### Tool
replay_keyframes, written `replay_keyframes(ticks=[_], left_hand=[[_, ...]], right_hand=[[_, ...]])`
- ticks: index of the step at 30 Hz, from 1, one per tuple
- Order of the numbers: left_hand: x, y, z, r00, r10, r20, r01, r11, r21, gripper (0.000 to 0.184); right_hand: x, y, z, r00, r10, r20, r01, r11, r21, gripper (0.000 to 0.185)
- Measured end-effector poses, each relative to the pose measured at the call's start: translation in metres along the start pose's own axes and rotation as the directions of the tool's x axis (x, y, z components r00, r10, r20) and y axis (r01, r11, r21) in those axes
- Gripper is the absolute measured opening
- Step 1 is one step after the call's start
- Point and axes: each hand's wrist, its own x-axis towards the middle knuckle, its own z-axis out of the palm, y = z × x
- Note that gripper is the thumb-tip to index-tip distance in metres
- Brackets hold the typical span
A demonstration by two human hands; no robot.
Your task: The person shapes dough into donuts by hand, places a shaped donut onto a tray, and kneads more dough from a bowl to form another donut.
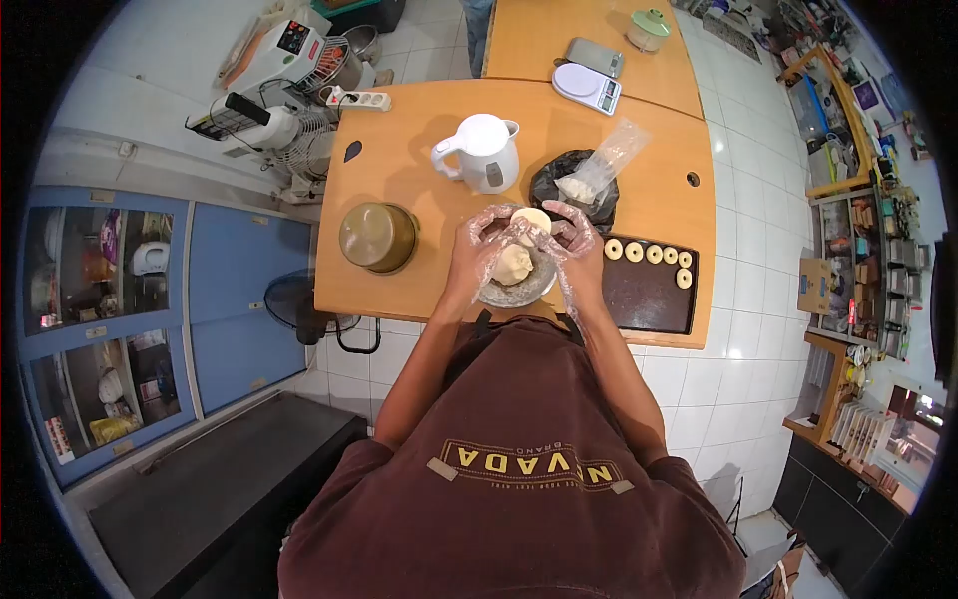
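Both of my hands are coated with flour and meet over a metal bowl [519, 296]. Between them is a small, flattened round piece of dough [531, 218]; my left hand [482, 243] grips its left side and my right hand [573, 248] its right. A larger dough lump [512, 266] sits in the bowl, just below my fingers. To the right, a dark baking tray [647, 299] carries several dough rings [634, 252] along its far edge and far right corner. Behind my right hand, a bag of flour [589, 187] rests on a black plastic bag [547, 182].
A white electric kettle [487, 158] stands beyond the bowl, with an upturned metal pot [377, 238] at left. Farther back are a kitchen scale [587, 88], a power strip [359, 99] and a lidded container [649, 31]. A person's leg [477, 30] shows behind the table.
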Motion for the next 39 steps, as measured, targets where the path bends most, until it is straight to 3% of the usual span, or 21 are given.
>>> replay_keyframes(ticks=[4, 7, 10, 13, 16, 25, 28, 31, 39], left_hand=[[-0.008, 0.014, -0.004, 0.998, 0.062, 0.005, -0.062, 0.986, 0.153, 0.026], [-0.007, 0.006, -0.015, 0.999, 0.042, 0.024, -0.045, 0.989, 0.142, 0.026], [-0.007, 0.002, -0.017, 0.996, 0.08, 0.023, -0.083, 0.984, 0.155, 0.029], [-0.011, 0.01, -0.006, 0.993, 0.108, 0.044, -0.112, 0.989, 0.098, 0.035], [-0.014, 0.009, -0.005, 0.992, 0.12, 0.046, -0.123, 0.99, 0.066, 0.034], [-0.006, 0.01, -0.014, 0.988, 0.082, 0.129, -0.106, 0.975, 0.196, 0.043], [-0.012, 0.022, -0.005, 0.988, 0.016, 0.153, -0.028, 0.996, 0.079, 0.046], [-0.014, 0.017, -0.005, 0.993, -0.003, 0.119, 0.001, 1.0, 0.013, 0.048], [-0.012, 0.003, -0.014, 0.994, 0.067, 0.08, -0.074, 0.993, 0.088, 0.042]], right_hand=[[0.001, 0.001, -0.006, 0.994, 0.062, 0.094, -0.057, 0.997, -0.049, 0.049], [-0.001, -0.005, -0.005, 0.985, 0.12, 0.121, -0.108, 0.989, -0.099, 0.05], [-0.002, 0.005, 0.002, 0.998, 0.021, 0.061, -0.015, 0.995, -0.103, 0.048], [-0.003, 0.011, 0.004, 1.0, 0.023, -0.002, -0.023, 1.0, 0.01, 0.046], [-0.001, 0.016, 0.001, 1.0, 0.006, 0.002, -0.006, 1.0, -0.004, 0.046], [0.002, 0.011, -0.004, 0.999, 0.044, 0.029, -0.042, 0.997, -0.062, 0.048], [0.0, 0.014, 0.0, 0.999, 0.017, -0.029, -0.017, 1.0, 0.005, 0.045], [-0.001, 0.016, -0.003, 0.999, 0.032, -0.01, -0.032, 0.999, -0.011, 0.045], [-0.003, 0.008, -0.005, 0.997, 0.053, 0.061, -0.052, 0.998, -0.032, 0.045]])
